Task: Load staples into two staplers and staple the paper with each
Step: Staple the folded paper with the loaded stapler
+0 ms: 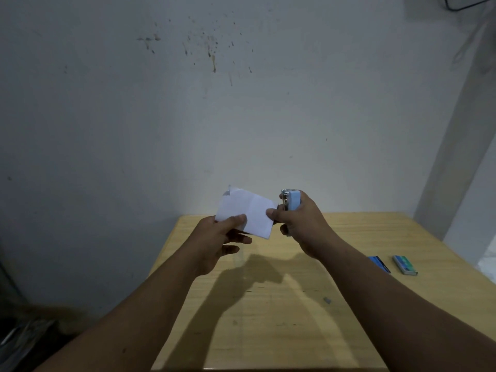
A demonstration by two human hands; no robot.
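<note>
Table [268, 318] wooden, stained wall [188, 103] | left hand [214, 237] pinches paper [249, 210] | right hand [300, 224] grips stapler [291, 200]

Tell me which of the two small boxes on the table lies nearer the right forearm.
The blue box. It lies right beside the right forearm, partly hidden by it, while the green box sits farther out toward the table edge.

Two bare forearms enter from the lower edge, uncovered from elbow to wrist, no sleeve showing on either. Left hand [217, 237] and right hand [300, 226] both bare: no gloves, rings, watch or bands seen. Nails short on the thumbs that show; finer detail lost in dim light.
</note>
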